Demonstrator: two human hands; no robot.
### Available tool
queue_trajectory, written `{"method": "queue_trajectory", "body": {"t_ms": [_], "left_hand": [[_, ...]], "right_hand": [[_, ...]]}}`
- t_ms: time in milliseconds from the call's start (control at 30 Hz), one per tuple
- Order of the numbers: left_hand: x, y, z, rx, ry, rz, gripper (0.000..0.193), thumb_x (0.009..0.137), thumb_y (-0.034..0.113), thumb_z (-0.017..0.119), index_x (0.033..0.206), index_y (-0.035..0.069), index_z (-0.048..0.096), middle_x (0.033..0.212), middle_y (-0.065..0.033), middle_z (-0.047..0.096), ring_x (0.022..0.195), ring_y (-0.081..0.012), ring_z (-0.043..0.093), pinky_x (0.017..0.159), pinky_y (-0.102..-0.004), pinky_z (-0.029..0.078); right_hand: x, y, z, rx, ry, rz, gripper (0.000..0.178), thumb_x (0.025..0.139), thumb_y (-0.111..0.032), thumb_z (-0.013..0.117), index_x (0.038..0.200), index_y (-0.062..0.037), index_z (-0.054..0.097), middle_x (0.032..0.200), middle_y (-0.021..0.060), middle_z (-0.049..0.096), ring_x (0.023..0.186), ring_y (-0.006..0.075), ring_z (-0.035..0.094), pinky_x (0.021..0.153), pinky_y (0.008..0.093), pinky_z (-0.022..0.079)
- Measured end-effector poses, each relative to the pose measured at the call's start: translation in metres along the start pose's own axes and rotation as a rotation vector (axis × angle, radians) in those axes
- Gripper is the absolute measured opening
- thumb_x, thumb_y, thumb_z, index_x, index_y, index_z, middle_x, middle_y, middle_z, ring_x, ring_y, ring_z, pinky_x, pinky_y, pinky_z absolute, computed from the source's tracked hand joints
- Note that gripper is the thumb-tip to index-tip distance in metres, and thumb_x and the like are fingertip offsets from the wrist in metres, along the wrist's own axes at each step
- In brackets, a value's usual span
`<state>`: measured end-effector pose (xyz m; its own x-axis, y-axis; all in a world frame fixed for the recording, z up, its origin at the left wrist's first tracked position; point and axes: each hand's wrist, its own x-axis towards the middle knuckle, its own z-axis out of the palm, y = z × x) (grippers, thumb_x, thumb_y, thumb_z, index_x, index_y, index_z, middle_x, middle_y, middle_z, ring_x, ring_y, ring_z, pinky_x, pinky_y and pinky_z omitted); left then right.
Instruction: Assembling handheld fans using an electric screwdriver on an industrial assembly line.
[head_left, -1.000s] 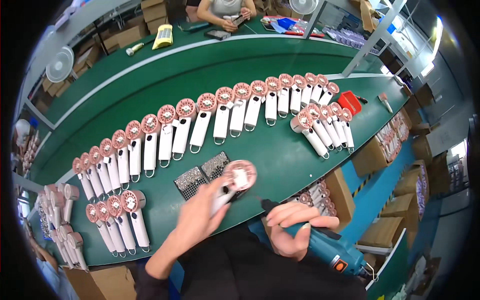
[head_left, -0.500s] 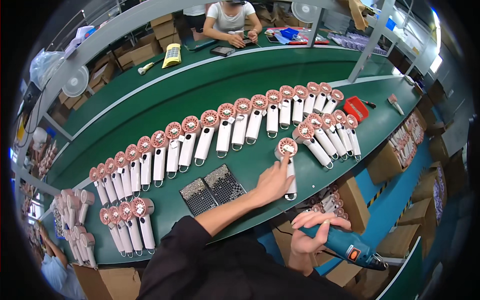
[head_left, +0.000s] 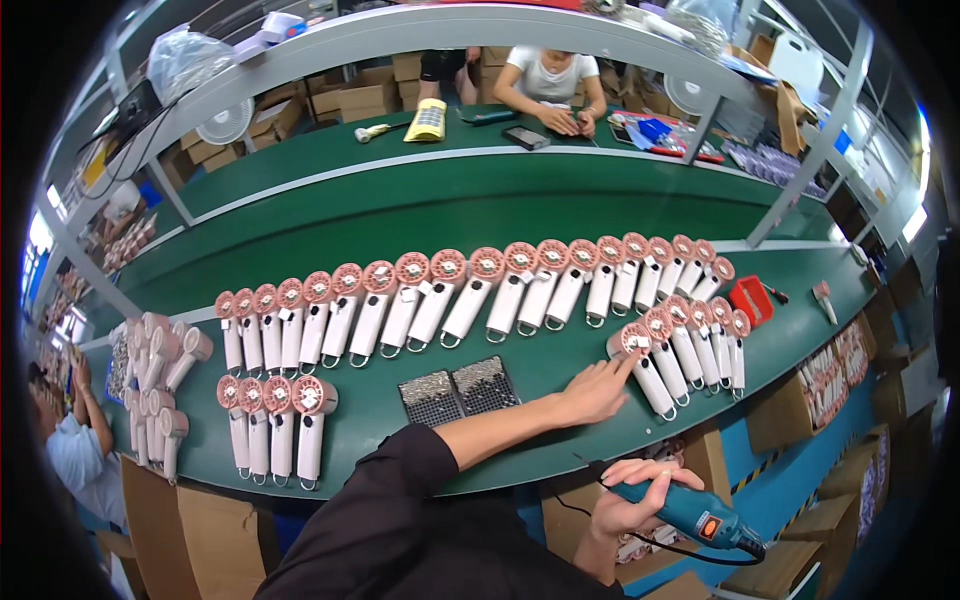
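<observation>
My left hand [head_left: 598, 392] reaches across the bench with its fingers stretched out. Its index fingertip touches the pink head of a white-handled handheld fan [head_left: 655, 388], the leftmost in a short row at the right. A small white piece sits on that fan's head. My right hand [head_left: 635, 498] is wrapped around a teal electric screwdriver [head_left: 700, 512], held low beyond the bench's front edge. Its bit points left and a black cord trails from its other end. Left of my left hand lie two black trays of small screws [head_left: 484, 385].
A long row of similar fans [head_left: 462, 310] spans the green bench [head_left: 350, 430], with another short row [head_left: 283, 430] at the left. A red bin [head_left: 750, 301] and a brush [head_left: 825, 302] lie at the right. Cartons [head_left: 850, 470] stand below. Opposite sits a person [head_left: 550, 85].
The fan under my left hand has moved right, from standing apart to the end of the short row. The whole view has shifted. The screwdriver stays in my right hand.
</observation>
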<state>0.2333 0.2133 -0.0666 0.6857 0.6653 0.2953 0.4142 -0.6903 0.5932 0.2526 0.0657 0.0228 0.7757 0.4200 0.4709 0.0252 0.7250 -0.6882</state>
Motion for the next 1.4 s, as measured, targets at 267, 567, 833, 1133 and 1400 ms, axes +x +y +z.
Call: {"method": "queue_trajectory", "body": {"t_ms": [267,567,833,1133,1400], "left_hand": [[-0.070,0.012,-0.080,-0.225,0.146,-0.069,0.053,0.091,0.018,0.059,0.137,0.002,0.037,0.110,-0.0177,0.058,0.104,-0.0344,0.056,0.090,-0.0416,0.045],[-0.287,-0.004,-0.178,0.261,0.956,-0.584,0.028,0.083,0.001,0.063,0.110,-0.001,0.058,0.093,-0.0148,0.062,0.085,-0.0298,0.061,0.079,-0.0368,0.048],[-0.439,-0.013,-0.216,0.636,1.246,-1.080,0.025,0.088,0.006,0.060,0.112,-0.002,0.055,0.089,-0.0140,0.060,0.086,-0.0254,0.059,0.079,-0.0355,0.046],[-0.610,-0.080,-0.271,1.097,1.086,-1.345,0.046,0.084,0.013,0.063,0.122,-0.007,0.046,0.118,-0.0272,0.052,0.109,-0.0422,0.051,0.094,-0.0459,0.042],[-0.679,-0.097,-0.316,0.908,0.499,-1.638,0.044,0.081,0.038,0.068,0.092,-0.004,0.065,0.094,-0.0256,0.064,0.087,-0.0373,0.063,0.072,-0.0479,0.049]], "right_hand": [[-0.010,0.008,0.014,0.004,-0.112,0.037,0.022,0.091,-0.014,0.045,0.108,-0.0032,0.034,0.059,0.0078,0.043,0.036,0.0164,0.041,0.038,0.0296,0.043],[-0.037,0.029,0.062,0.033,-0.247,0.217,0.022,0.092,-0.015,0.046,0.107,-0.0035,0.036,0.060,0.0063,0.042,0.037,0.0152,0.040,0.038,0.0287,0.042],[-0.060,0.047,0.097,0.059,-0.433,0.266,0.017,0.093,-0.018,0.046,0.101,-0.0041,0.039,0.059,0.0048,0.038,0.039,0.0147,0.038,0.040,0.0280,0.039],[-0.069,0.045,0.105,0.069,-0.583,0.245,0.020,0.095,-0.016,0.046,0.080,-0.0028,0.042,0.058,0.0065,0.040,0.041,0.0177,0.040,0.043,0.0306,0.037],[-0.070,0.040,0.105,-0.024,-0.580,0.265,0.016,0.096,-0.019,0.040,0.103,-0.0050,0.037,0.062,0.0072,0.040,0.038,0.0164,0.040,0.036,0.0298,0.038]]}}
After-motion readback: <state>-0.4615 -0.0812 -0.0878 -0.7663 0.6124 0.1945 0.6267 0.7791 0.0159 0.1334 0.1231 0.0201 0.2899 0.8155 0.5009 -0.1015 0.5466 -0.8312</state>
